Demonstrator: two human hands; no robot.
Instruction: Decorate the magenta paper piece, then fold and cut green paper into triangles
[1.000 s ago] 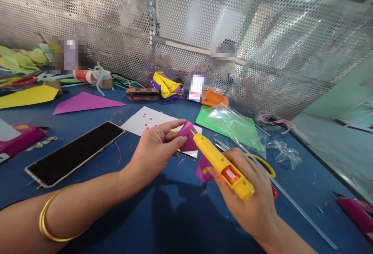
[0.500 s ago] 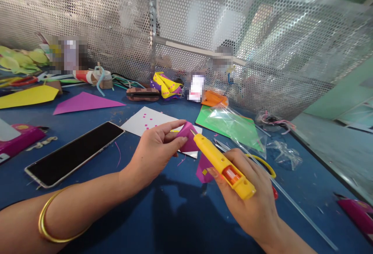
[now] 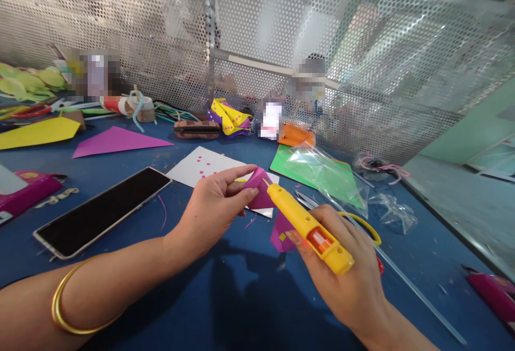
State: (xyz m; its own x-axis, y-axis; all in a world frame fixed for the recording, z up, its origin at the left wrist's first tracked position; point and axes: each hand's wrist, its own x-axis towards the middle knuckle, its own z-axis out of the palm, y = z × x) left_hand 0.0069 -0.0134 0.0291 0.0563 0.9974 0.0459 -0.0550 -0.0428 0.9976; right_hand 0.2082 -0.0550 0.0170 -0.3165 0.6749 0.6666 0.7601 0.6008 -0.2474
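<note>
Glue gun [image 3: 302, 221], axis diagonal, nozzle [image 3: 266, 183] up-left toward purple paper [image 3: 260, 196]

glue gun [image 3: 290, 209]: plastic | folded paper [image 3: 262, 194]: matt | bangle [image 3: 56, 308]: glossy metal

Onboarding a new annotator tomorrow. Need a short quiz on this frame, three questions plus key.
1. What does the right hand hold?
2. True or false: the left hand holds a purple paper piece between its thumb and fingers.
3. Pick one. Most of the small squares visible on the white sheet are:
a) green
b) pink
c) black

Key:
1. A yellow glue gun, its nozzle at the purple paper piece; whether they touch can't be told.
2. True.
3. b
</note>
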